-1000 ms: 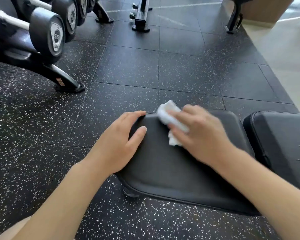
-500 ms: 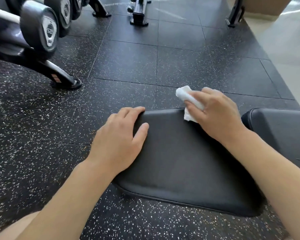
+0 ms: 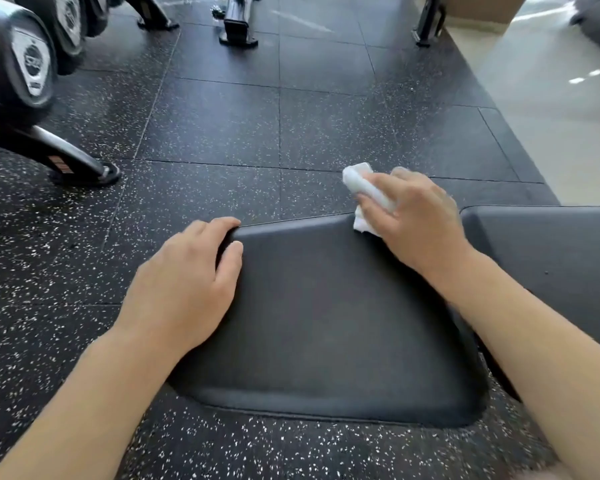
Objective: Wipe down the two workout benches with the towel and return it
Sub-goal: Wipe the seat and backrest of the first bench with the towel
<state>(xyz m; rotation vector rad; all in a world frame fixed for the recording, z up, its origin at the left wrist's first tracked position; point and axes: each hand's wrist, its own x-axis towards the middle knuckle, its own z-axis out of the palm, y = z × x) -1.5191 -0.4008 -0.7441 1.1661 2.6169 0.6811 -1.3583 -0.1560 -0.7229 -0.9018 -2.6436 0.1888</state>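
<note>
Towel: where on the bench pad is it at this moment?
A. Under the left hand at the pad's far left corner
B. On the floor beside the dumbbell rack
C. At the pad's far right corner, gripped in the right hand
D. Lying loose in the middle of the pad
C. The right hand grips the white towel at the far right corner of the bench pad, while the left hand rests bare on the far left corner.

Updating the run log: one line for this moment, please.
left hand braces seat pad | right hand holds towel at far edge

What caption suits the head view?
Right hand wipes bench pad corner with white towel; left hand steadies it.
</note>
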